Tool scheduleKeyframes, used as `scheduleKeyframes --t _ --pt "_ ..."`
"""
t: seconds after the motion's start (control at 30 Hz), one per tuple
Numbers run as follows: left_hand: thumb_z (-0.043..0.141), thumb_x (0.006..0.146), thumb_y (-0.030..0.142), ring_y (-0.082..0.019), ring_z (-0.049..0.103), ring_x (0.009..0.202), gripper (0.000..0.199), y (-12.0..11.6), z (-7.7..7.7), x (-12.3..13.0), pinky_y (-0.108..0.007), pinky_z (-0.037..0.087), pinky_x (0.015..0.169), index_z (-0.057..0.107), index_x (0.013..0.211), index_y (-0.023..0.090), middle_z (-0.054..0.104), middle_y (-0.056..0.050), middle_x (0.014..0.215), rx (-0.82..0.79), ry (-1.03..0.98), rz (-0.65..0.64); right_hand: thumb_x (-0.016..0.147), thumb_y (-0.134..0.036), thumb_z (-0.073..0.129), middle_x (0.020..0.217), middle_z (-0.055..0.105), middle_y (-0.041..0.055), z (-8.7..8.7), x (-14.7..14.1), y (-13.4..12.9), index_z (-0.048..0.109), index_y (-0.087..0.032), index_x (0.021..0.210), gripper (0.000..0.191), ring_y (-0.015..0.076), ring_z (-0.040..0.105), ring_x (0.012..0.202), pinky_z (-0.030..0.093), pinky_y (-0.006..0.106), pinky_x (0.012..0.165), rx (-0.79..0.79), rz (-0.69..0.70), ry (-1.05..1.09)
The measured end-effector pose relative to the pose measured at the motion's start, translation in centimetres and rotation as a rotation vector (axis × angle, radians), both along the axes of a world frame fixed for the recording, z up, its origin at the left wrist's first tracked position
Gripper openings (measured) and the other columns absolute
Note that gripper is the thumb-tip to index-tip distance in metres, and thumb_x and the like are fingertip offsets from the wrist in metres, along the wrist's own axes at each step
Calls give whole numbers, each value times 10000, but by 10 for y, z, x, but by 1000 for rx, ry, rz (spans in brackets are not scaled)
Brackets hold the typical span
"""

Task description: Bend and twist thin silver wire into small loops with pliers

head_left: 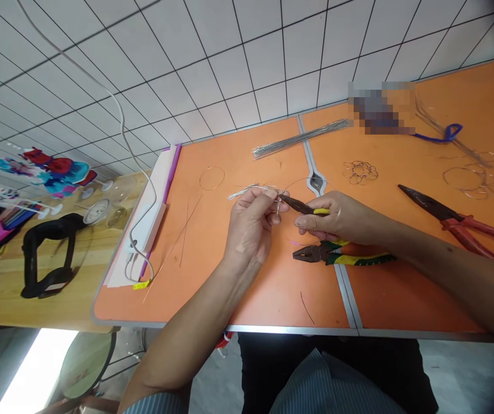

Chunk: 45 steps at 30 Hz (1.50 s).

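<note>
Below the bench's metal-trimmed near edge (229, 328), a pale floor and a round stool seat (85, 365) show at lower left. Striped sleeves (156, 403) come in over that edge, and the forearms reach across the orange laminate. The hands are close together above the middle of the bench: the left hand (249, 227) pinches a thin silver wire (279, 201), and the right hand (337, 217) grips small yellow-handled pliers (302, 206), their nose at that wire. Just below lie combination pliers (337, 253), with a stretch of orange between them and the near edge. Red-handled pliers (458, 221) rest toward the right, beyond a metal seam (345, 293) that divides the bench. Farther off lie a bundle of straight wires (301, 139), a wire ring (211, 178) and a flower-shaped wire piece (360, 172). A white cable (152, 227) crosses the left edge toward a wooden table (57, 293) holding a black object (48, 256). White grid-lined tiles (229, 69) fill the space beyond the far edge.
</note>
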<state>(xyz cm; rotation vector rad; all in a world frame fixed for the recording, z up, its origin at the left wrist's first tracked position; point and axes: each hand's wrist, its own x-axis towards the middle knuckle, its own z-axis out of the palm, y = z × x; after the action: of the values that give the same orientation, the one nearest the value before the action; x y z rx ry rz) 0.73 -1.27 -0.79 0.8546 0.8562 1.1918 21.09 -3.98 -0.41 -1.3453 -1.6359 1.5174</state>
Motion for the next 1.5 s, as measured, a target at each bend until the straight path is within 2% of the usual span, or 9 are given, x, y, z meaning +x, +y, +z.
scheduleKeyframes --t 0.2,0.3,0.4,0.53,0.7,0.87,1.0,1.2,1.5 --pt "944 828 321 -86 707 690 283 -1 1 0 -199 494 591 690 797 199 799 -26 897 49 10 10 914 -561 879 604 593 -56 -18 -3 2 749 -219 823 377 103 442 515 348 278 515 -181 35 232" --pt "951 834 330 -88 689 678 278 0 1 1 -215 520 603 708 799 199 804 -28 895 92 57 60 925 -564 864 641 650 -40 -18 -2 4 749 -215 844 376 118 522 535 395 286 546 -161 55 194" --pt "945 862 325 -95 678 673 257 0 0 2 -226 526 603 725 805 205 786 -13 849 176 111 131 937 -550 843 765 740 -9 -14 -1 5 771 -213 915 345 155 659 666 472 294 633 -114 38 87" --pt "907 919 313 -96 672 655 221 1 -3 2 -219 478 552 744 815 208 782 -10 821 212 150 162 1049 -566 672 890 772 19 -11 -3 0 737 -224 968 358 192 706 810 484 323 728 85 6 -91" --pt "927 901 327 -86 672 662 242 2 -5 4 -224 526 606 741 817 197 831 -37 916 205 132 150 1144 -426 441 1116 784 109 -17 -16 -10 710 -202 1075 358 249 676 932 354 360 705 512 -147 -655" --pt "905 931 329 -90 660 652 216 1 -5 6 -237 539 616 759 838 202 828 -34 902 238 148 163 1171 -396 440 1157 756 165 -15 -25 -17 749 -183 1182 376 279 691 959 256 351 610 624 -190 -971" --pt "867 964 294 -97 677 669 168 0 -5 6 -239 542 618 779 852 205 828 -35 899 270 157 180 1195 -377 403 1162 750 194 -12 -26 -18 755 -151 1208 418 303 695 1010 236 368 588 665 -199 -1058" --pt "888 954 318 -84 680 677 220 -2 -5 8 -244 553 638 744 843 196 863 -68 1067 237 109 165 1193 -359 423 1173 745 212 -14 -28 -17 743 -134 1230 393 324 671 1052 225 390 575 742 -231 -1076" --pt "913 908 253 -72 718 689 207 -2 -5 11 -204 567 625 747 816 172 825 -40 1025 100 -41 146 1203 -369 436 1144 733 158 -15 -32 -16 725 -146 1179 366 276 653 1011 232 364 585 778 -241 -1110"
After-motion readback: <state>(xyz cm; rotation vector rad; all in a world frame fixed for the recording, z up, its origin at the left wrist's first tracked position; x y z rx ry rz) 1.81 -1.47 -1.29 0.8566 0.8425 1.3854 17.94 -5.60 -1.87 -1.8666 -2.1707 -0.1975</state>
